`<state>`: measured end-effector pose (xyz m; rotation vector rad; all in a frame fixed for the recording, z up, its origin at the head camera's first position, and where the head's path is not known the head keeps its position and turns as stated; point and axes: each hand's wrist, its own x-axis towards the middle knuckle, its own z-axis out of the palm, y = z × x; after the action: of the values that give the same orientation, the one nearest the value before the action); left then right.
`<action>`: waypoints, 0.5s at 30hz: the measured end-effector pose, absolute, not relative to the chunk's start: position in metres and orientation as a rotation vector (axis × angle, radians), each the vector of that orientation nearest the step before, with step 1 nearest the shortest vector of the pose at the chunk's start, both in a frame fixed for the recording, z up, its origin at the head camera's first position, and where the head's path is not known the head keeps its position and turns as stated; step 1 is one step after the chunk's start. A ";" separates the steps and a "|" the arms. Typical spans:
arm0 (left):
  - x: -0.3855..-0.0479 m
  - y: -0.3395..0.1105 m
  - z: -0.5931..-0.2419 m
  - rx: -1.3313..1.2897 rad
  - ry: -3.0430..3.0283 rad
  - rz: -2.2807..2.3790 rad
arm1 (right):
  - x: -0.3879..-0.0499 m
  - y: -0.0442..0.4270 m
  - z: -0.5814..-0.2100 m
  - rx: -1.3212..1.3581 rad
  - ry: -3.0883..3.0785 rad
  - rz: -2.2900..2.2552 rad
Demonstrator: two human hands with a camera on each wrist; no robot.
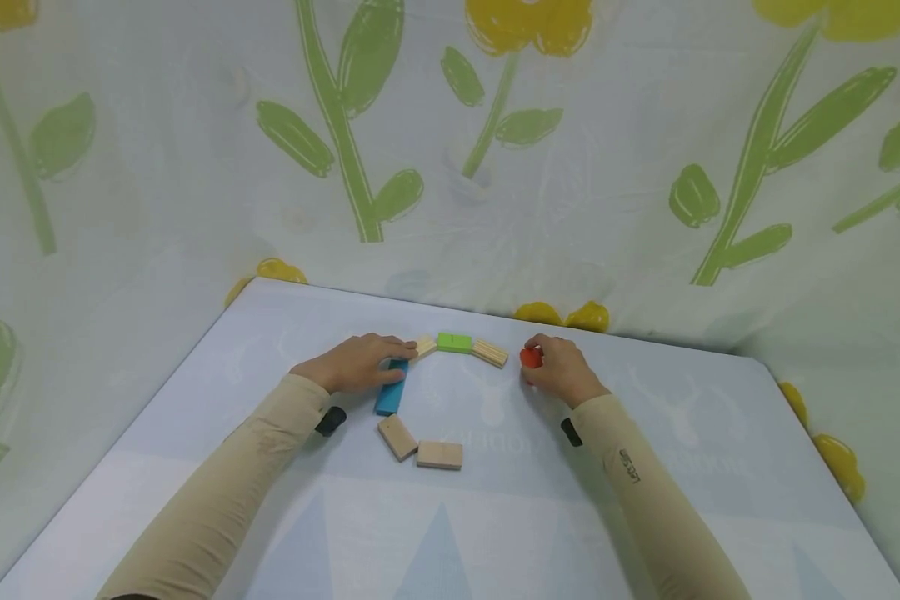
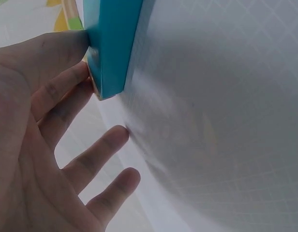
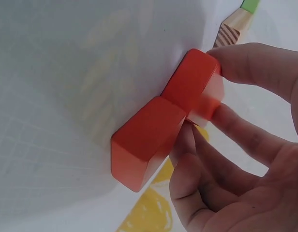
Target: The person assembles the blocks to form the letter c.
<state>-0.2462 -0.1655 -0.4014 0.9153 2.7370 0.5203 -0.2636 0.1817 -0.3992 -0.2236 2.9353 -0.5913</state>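
At the left of a curved row, my left hand (image 1: pixel 360 362) has its thumb and fingertips at the end of a blue block (image 1: pixel 390 396). Its other two fingers are spread apart in the left wrist view. A pale wooden block (image 1: pixel 423 347) is beside those fingertips, partly covered. Across the row, my right hand (image 1: pixel 562 367) pinches a red block (image 3: pixel 191 79) between thumb and finger. A second red block (image 3: pixel 149 128) touches it at an angle, with curled fingers behind. From the head view the red blocks are mostly hidden by the hand.
A green block (image 1: pixel 454 342) and a striped wooden block (image 1: pixel 490 352) lie between the hands. Two plain wooden blocks (image 1: pixel 440 455) lie nearer, below the blue one. The white tabletop (image 1: pixel 495 533) meets a flower-printed curtain (image 1: pixel 570 208) at the back.
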 end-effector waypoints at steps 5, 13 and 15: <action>-0.246 -0.165 -0.400 0.907 2.733 0.514 | -0.259 0.184 -0.399 -0.250 2.959 -0.648; -0.246 -0.166 -0.401 0.922 2.734 0.515 | -0.253 0.187 -0.395 -0.295 3.035 -0.826; -0.246 -0.165 -0.400 0.922 2.731 0.519 | -0.251 0.188 -0.393 -0.313 3.047 -0.855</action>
<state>-0.2463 -0.1654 -0.4002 0.9217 2.7314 0.5191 -0.2511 0.1878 -0.3932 -0.3128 3.0469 -0.8555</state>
